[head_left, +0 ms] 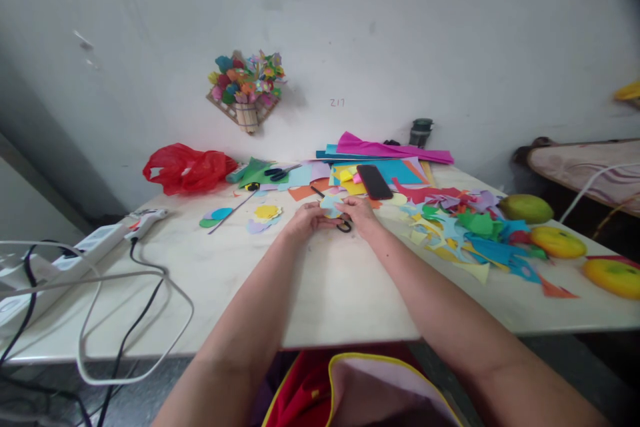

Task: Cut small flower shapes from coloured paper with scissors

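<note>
Between my two hands, above the middle of the table, is a small piece of light blue paper (pixel 330 203). My left hand (pixel 306 219) is closed on its left side. On the right side, my right hand (pixel 359 212) pinches the same paper. Just below the paper shows the dark handle of a pair of scissors (pixel 344 227), close to my right hand; its blades are hidden. To the left lie yellow scalloped paper cutouts (pixel 268 212) over lilac ones, and blue and green paper circles (pixel 220 214).
A phone (pixel 374 182) and coloured sheets (pixel 400 172) lie behind my hands. Paper scraps (pixel 465 233) and mangoes (pixel 557 241) are at the right. A red plastic bag (pixel 187 169), another pair of scissors (pixel 277 174) and a power strip (pixel 93 247) with cables are on the left.
</note>
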Available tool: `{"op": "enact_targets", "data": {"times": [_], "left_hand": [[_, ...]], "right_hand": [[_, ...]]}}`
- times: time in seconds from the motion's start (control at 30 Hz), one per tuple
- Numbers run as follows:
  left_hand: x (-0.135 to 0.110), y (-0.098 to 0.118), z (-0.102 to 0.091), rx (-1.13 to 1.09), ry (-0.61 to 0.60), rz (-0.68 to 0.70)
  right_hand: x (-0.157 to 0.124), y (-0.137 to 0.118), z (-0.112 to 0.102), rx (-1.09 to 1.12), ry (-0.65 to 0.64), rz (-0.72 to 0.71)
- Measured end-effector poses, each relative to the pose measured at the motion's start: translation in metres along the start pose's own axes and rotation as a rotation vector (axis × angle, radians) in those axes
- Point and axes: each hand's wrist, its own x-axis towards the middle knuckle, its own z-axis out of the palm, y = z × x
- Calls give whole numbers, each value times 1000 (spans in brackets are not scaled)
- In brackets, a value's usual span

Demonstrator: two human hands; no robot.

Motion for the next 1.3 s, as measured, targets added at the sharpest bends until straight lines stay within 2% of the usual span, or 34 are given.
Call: {"op": "enact_targets", "data": {"times": [0.2,0.4,0.73,0.97,1.3], "left_hand": [[1,1,-2,-70,31,-23],[-4,3,8,-31,24,-30],[-4,2,17,31,192,-41],[-3,3,17,76,181,-42],[-3,2,15,52,174,-33]], "right_hand": [[3,5,-1,4,6,-19],[3,5,-1,-20,8,-40],[5,7,0,-7,28,-15],[1,1,1,12,28,52],[-1,-2,2,-9,25,69]]}}
